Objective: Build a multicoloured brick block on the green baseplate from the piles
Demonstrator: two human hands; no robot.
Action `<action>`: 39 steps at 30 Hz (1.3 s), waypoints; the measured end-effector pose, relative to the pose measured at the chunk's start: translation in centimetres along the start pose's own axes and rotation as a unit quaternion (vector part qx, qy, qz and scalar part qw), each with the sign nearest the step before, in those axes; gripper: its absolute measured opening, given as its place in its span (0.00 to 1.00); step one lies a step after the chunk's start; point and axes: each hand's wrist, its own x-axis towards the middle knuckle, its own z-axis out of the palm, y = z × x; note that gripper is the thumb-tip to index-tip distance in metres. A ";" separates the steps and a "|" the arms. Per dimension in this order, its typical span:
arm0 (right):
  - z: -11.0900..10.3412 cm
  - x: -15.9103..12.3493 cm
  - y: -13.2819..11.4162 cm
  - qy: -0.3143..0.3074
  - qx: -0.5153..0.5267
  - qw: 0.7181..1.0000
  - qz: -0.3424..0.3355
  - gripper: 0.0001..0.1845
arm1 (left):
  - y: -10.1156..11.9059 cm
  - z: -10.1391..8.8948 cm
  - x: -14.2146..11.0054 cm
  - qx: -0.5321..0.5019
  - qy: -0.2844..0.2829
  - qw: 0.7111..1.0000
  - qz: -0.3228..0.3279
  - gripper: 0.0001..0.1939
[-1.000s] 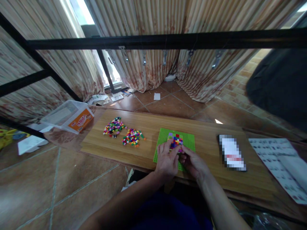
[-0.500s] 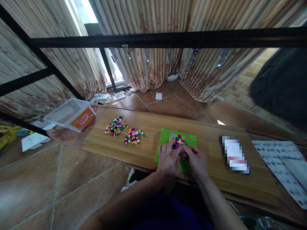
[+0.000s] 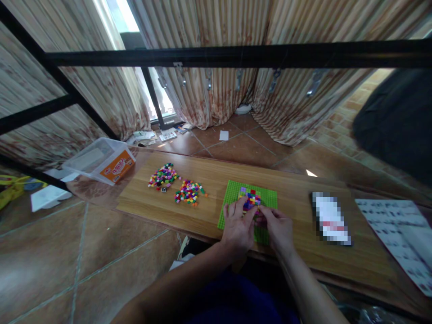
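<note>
A green studded baseplate (image 3: 266, 196) lies on the wooden board, carrying a multicoloured build of small toy bricks (image 3: 253, 199). My left hand (image 3: 238, 227) lies over the plate's lower left, its fingers and thumb closed around the near side of the build. From the right, my right hand (image 3: 278, 226) reaches in with thumb and fingers pinched at the build's right edge, close to the left thumb. Whatever sits between those fingertips is hidden. Both hands cover the lower part of the build.
Two heaps of loose bricks, a farther one (image 3: 164, 175) and a nearer one (image 3: 189, 192), lie left on the wooden board (image 3: 212, 173). A clear plastic box (image 3: 101, 157) stands beyond them. Rightward are a phone with a blurred screen (image 3: 330, 218) and a printed sheet (image 3: 388, 225).
The view has shifted very slightly. Both hands stay at the build, with only tiny finger movement at the right edge.
</note>
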 end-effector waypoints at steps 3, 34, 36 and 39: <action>0.0 0.1 -0.1 0.008 -0.007 1.000 -0.004 0.25 | 0.0 0.0 0.0 0.003 -0.004 1.000 -0.003 0.24; -0.2 0.0 -0.9 0.000 -0.013 1.000 0.018 0.26 | -0.4 -0.1 -0.2 0.013 -0.015 1.000 0.008 0.26; -0.2 0.1 -1.0 -0.001 -0.015 1.000 0.019 0.26 | -0.4 0.0 -0.2 0.017 -0.015 1.000 0.007 0.26; -0.2 0.1 -1.0 -0.001 -0.013 1.000 0.021 0.26 | -0.4 0.0 -0.1 0.022 -0.023 0.999 0.005 0.27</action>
